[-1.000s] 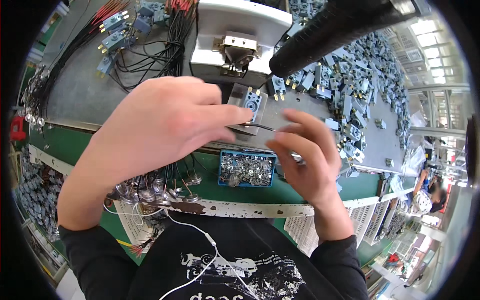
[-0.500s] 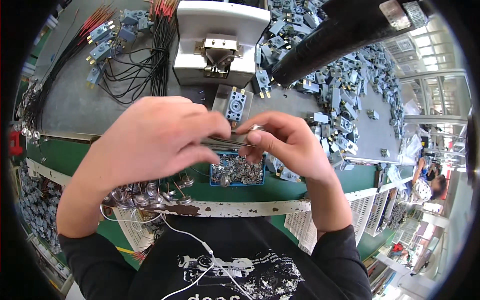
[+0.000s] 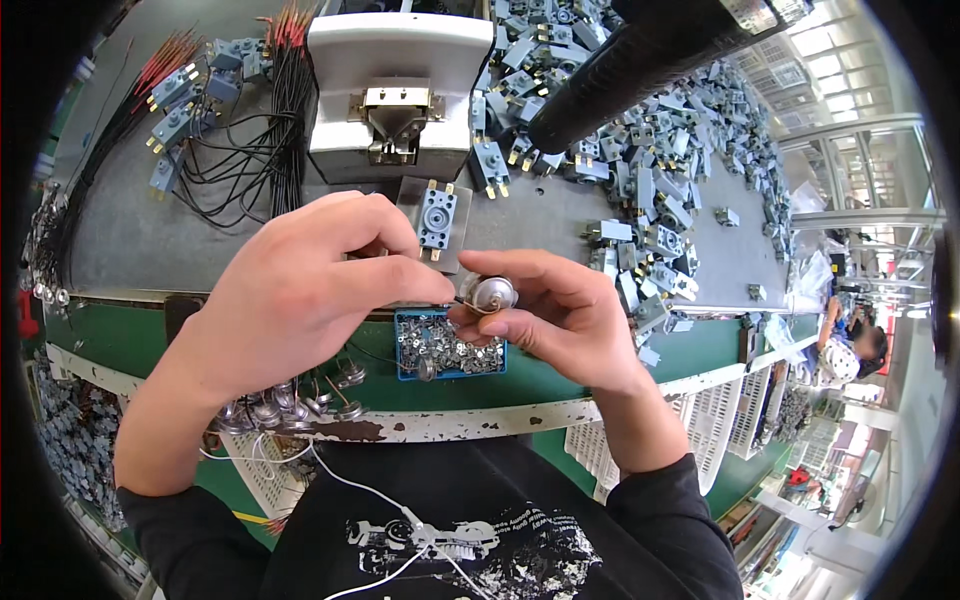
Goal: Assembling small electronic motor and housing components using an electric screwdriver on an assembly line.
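At the far left of the grey worktop [image 3: 130, 240] lies one bundle of black wires [image 3: 240, 150] with red-tipped ends, and at least five blue-grey switch blocks [image 3: 175, 90] lie among them. Near the front edge, under the left wrist, sits a cluster of small round metal caps [image 3: 290, 405], too crowded to count. The left hand [image 3: 300, 290] is curled, its thumb and forefinger pressed together on a thin piece that I cannot make out, just touching the round metal part [image 3: 492, 292]. Behind the hands stands one white press fixture [image 3: 400, 90], and one switch block rests on a metal plate [image 3: 437, 218] before it. Below the hands, one blue tray [image 3: 447, 345] holds many tiny metal pieces. The right hand [image 3: 565, 315] pinches the round metal part between thumb and fingers, above that tray. To the right, a heap of grey switch housings [image 3: 660, 170] spreads far back, beyond counting.
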Available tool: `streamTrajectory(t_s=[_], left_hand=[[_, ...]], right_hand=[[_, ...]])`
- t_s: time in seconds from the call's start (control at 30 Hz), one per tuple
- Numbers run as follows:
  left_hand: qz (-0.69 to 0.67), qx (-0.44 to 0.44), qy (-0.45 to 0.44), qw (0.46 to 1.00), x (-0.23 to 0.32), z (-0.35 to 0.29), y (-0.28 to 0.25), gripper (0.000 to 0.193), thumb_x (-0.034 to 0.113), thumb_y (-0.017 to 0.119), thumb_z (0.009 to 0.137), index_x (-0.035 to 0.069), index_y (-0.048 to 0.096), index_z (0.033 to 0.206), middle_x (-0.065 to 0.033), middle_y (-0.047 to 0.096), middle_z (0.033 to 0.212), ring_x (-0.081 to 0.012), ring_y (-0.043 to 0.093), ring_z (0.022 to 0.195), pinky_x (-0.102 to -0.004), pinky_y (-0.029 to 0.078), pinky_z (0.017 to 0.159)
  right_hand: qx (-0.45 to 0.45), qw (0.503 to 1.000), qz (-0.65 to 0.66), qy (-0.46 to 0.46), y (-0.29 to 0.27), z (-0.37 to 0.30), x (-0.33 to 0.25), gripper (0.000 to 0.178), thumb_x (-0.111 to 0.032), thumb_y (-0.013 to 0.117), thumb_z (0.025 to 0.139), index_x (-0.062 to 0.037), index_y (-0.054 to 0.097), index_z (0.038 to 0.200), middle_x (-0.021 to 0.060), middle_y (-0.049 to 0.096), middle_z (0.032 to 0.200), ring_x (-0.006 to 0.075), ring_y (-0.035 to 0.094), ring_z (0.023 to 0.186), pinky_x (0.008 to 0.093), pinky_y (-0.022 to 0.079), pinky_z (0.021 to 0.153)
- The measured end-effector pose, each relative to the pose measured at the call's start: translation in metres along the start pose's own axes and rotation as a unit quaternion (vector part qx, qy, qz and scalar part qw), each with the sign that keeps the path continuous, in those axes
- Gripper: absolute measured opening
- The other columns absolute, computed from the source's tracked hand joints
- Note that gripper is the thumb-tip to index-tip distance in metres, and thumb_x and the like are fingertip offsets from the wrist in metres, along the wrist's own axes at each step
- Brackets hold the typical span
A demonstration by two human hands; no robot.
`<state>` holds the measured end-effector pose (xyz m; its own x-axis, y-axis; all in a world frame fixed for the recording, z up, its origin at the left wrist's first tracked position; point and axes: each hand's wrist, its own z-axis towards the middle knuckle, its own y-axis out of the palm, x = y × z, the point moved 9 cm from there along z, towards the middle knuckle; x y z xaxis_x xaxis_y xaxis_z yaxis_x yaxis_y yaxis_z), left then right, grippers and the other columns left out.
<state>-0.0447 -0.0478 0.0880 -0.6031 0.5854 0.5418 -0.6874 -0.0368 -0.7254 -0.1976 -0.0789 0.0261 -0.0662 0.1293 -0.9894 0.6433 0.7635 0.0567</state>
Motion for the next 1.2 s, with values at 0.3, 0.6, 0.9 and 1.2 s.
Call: streamTrajectory(t_s=[0.3, 0.6, 0.9, 1.2], left_hand=[[-0.071, -0.019, 0.061, 0.995, -0.001, -0.005, 0.003, 0.021, 0.004, 0.075, 0.073, 0.017, 0.077, 0.09, 0.0001, 0.062, 0.087, -0.0222, 0.063, 0.078, -0.0362, 0.05, 0.066], [-0.09, -0.136, 0.001, 0.987, -0.01, -0.034, 0.042, 0.02, 0.014, 0.074, 0.083, 0.014, 0.071, 0.102, -0.0003, 0.064, 0.09, -0.0218, 0.064, 0.087, -0.0363, 0.051, 0.079], [-0.017, -0.193, 0.026, 0.981, -0.004, -0.036, 0.043, 0.027, 0.022, 0.081, 0.081, 0.014, 0.073, 0.106, 0.0017, 0.064, 0.089, -0.0186, 0.063, 0.085, -0.0346, 0.047, 0.075], [0.015, -0.223, 0.015, 0.975, -0.002, -0.037, 0.045, 0.026, 0.024, 0.08, 0.083, 0.014, 0.073, 0.106, 0.0023, 0.063, 0.087, -0.0174, 0.062, 0.084, -0.0341, 0.046, 0.076]], right_hand=[[-0.22, 0.961, 0.143, 0.09, 0.013, 0.026, 0.019, 0.032, 0.005, 0.065, 0.098, 0.0057, 0.058, 0.129, 0.0174, 0.074, 0.103, 0.0215, 0.075, 0.09, 0.0311, 0.062, 0.078], [-0.011, 0.955, -0.296, -0.01, -0.012, 0.039, 0.007, 0.03, -0.01, 0.078, 0.091, -0.0029, 0.066, 0.118, 0.0097, 0.075, 0.102, 0.0182, 0.075, 0.09, 0.0316, 0.059, 0.081], [0.107, 0.811, -0.542, -0.193, 0.005, 0.049, -0.004, 0.041, -0.019, 0.082, 0.085, -0.0051, 0.068, 0.121, 0.015, 0.067, 0.129, 0.035, 0.067, 0.111, 0.0432, 0.055, 0.093], [0.124, 0.802, -0.544, -0.216, 0.012, 0.044, 0.005, 0.041, -0.012, 0.076, 0.089, -0.0039, 0.065, 0.127, 0.0179, 0.065, 0.133, 0.0383, 0.066, 0.113, 0.0443, 0.054, 0.096]])
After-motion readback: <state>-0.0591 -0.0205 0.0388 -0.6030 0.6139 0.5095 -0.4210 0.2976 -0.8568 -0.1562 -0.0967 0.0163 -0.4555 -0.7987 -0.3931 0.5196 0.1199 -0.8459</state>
